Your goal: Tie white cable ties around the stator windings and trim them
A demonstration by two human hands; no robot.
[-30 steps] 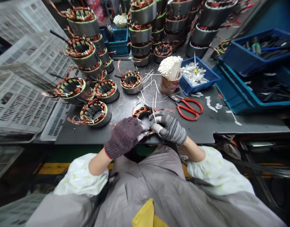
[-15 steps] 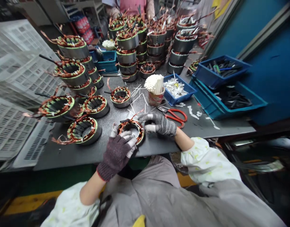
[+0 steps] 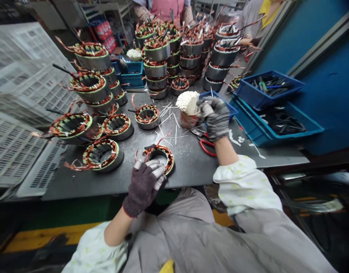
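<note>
A motor stator (image 3: 170, 159) with copper windings lies flat on the table in front of me. My left hand (image 3: 146, 176), in a dark purple glove with pale fingertips, grips its near left rim, with fingers reaching over the opening. My right hand (image 3: 215, 116), in a grey striped glove, is at the right side of a cup (image 3: 188, 120) packed with thin white sticks (image 3: 188, 101). Its fingers are curled, and whatever they pinch is hidden. Behind this hand, a small blue tray (image 3: 232, 110) is mostly covered. Red-handled scissors (image 3: 206, 146) lie below the right hand, partly hidden by the wrist.
More stators (image 3: 104, 154) stand at left, and tall stacks (image 3: 156, 70) rise at the back. Loose white sticks (image 3: 176, 134) are scattered mid-table. Blue bins (image 3: 302, 131) of black pieces sit at right. White crates (image 3: 21, 151) line the left. Another person (image 3: 167, 9) stands across the table.
My right hand has left the stator and moved up and right to the cup of white sticks and the blue tray. My left hand stays on the stator.
</note>
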